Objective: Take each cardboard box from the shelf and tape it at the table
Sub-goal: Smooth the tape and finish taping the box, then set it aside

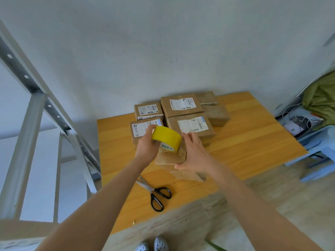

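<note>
Fingers of the left hand [147,144] curl round the yellow tape roll [165,135], thumb tucked under it; fingers of the right hand [194,153] wrap over the far edge of the cardboard box [170,157], thumb hooked on its near corner; the roll sits right on top of that box, between both hands; whether the box rests on the table [253,138] I cannot tell; just beyond the fingertips, a stack of labelled boxes [181,105]; nearer the wrists, black-handled scissors [155,194] lie flat; far left, the grey shelf frame [32,105].
</note>
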### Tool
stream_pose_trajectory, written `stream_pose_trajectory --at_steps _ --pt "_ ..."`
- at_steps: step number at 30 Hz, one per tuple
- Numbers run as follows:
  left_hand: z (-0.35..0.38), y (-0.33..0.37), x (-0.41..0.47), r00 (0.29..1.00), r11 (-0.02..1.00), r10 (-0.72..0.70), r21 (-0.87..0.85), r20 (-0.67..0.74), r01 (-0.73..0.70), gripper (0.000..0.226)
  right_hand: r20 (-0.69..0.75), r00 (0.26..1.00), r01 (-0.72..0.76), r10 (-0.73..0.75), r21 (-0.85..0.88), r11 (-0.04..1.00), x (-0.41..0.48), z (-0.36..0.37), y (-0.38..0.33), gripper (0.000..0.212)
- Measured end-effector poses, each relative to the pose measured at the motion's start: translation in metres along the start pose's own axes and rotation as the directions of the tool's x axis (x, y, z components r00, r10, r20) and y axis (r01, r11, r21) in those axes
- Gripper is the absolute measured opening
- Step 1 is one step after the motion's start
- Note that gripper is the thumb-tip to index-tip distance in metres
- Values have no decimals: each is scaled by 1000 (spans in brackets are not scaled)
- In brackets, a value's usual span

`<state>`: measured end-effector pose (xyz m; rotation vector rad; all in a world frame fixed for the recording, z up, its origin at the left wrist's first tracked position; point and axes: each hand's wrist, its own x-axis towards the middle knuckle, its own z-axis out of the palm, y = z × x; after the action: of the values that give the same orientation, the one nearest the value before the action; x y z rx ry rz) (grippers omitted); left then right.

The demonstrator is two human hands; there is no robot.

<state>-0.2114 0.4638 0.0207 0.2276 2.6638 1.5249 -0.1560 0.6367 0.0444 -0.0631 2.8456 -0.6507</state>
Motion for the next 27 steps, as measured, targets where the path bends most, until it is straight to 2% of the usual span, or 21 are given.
stream_pose_trajectory --at_steps 3,6,8,12,15,17,21,24,27 --pt "14 10 5 999 994 -46 -103 -22 44 43 12 1000 -26 26 -7 1000 -3 -7 11 114" --pt "27 18 5 984 948 -152 -266 96 173 32 15 997 -70 70 -12 997 -8 -13 24 116" --pt "35 23 4 978 939 -140 -291 154 181 26 -23 997 -74 74 8 997 -12 -13 33 111" --pt "31 31 9 986 991 18 -132 166 5 25 -103 993 -54 63 88 995 -11 -6 41 107" --pt "17 31 17 979 995 98 -9 180 -98 37 -102 993 -40 59 174 984 -4 2 35 105" --pt "10 28 17 977 994 96 40 193 -106 43 -84 996 -21 40 217 976 -1 9 30 106" --pt "8 25 13 982 994 84 56 169 -95 37 -68 997 47 -38 136 990 7 15 31 117" --pt "11 25 11 987 996 75 41 144 -81 30 -62 998 33 -22 185 982 6 15 36 121" --pt "15 28 9 982 994 86 48 167 -95 28 -98 995 23 0 237 971 2 15 40 115"
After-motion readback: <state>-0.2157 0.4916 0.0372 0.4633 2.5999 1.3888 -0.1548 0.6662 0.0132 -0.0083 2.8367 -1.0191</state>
